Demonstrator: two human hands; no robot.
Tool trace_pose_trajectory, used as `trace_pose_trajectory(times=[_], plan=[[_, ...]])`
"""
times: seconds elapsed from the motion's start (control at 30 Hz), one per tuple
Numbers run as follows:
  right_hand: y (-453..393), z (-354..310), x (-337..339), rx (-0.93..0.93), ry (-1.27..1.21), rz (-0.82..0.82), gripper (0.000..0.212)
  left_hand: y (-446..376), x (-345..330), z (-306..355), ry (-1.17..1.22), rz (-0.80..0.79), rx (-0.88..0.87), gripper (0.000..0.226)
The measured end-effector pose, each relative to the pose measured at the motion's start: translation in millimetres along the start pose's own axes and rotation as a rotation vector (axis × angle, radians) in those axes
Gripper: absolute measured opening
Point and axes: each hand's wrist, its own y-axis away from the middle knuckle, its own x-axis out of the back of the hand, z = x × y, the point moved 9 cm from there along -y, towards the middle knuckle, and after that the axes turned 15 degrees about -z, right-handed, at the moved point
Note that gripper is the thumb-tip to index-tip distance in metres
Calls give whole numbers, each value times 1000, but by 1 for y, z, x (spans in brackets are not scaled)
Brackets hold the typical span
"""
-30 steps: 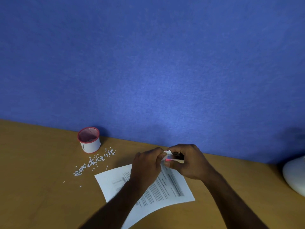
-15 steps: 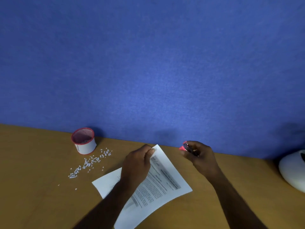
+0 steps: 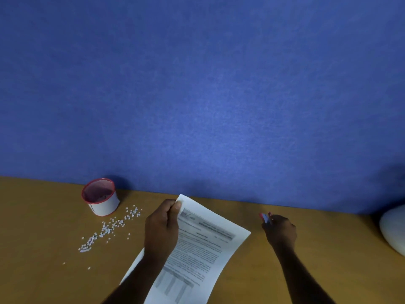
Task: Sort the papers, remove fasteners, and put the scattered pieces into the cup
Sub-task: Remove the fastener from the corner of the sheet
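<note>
Printed white papers (image 3: 203,244) lie on the wooden desk (image 3: 39,216), and my left hand (image 3: 162,227) pinches their upper left corner. My right hand (image 3: 279,231) is off to the right of the sheets and grips a small red binder clip (image 3: 265,217) just above the desk. A white cup with a red rim (image 3: 100,199) stands at the back left by the wall. Several tiny white pieces (image 3: 109,229) are scattered on the desk in front of the cup.
A blue wall (image 3: 197,95) rises straight behind the desk. A rounded white object (image 3: 394,229) sits at the right edge of the view. Bare wood lies between the papers and that object.
The red clip came off the papers' top corner. My right hand carried it away to the right, while my left hand stayed holding the corner of the sheets.
</note>
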Motion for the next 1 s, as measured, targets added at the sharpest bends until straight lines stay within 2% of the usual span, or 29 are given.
trace_pose_trajectory(times=[0.13, 0.27, 0.57, 0.63, 0.7, 0.73, 0.77, 0.83, 0.87, 0.93, 0.97, 1.0], plan=[[-1, 3, -13, -42, 21, -33, 24, -1, 2, -10, 49, 34, 28, 30], [3, 4, -26, -70, 51, -56, 39, -2, -1, -16, 101, 34, 48, 30], [9, 1, -34, -69, 67, -154, 33, 0, 1, -14, 108, 31, 64, 29], [10, -1, -29, -29, 46, -129, 28, 1, 2, -12, 102, 39, 57, 30], [13, -8, -21, 57, -3, -70, 31, 3, 4, -11, 111, 47, 57, 30], [17, -13, -16, 112, -118, -38, 33, 3, 5, -10, 120, 52, 62, 29], [26, -18, -12, 136, -358, -59, 35, 5, 7, -9, 128, 56, 62, 28], [47, -41, -23, 185, -906, -285, 46, 5, 9, -7, 131, 63, 55, 29], [58, -54, -29, 238, -1091, -437, 56, 5, 11, -5, 132, 67, 49, 30], [84, -74, -34, 318, -1248, -637, 72, 5, 16, -1, 161, 82, 43, 31], [96, -82, -34, 365, -1256, -691, 68, 6, 19, 1, 172, 92, 41, 30], [107, -90, -31, 414, -1236, -716, 53, 6, 22, 2, 176, 98, 42, 29]])
